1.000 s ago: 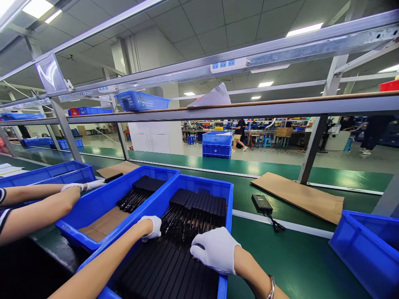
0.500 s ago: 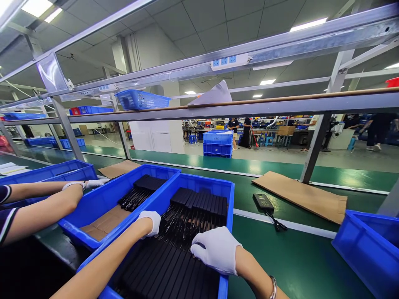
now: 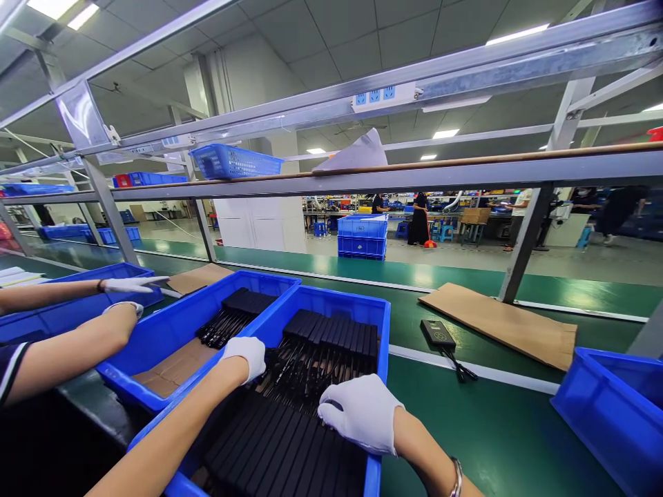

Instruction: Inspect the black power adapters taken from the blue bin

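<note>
In the near blue bin, black units lay in two rows, cables between them. From where I stood, the right hand rested at the near row, thumb and forefinger curved; the left hand was positioned beside the cables. Whether either hand's fingers were clamped could not be determined. One separate unit lay beyond on the green bench; stacked blue crates stood farther back.

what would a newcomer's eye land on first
Probably the blue bin at front centre, packed with rows of black units. The person's white-gloved left grip and right grip flank them. A lone black unit with cables lies on the green surface to the right.
</note>
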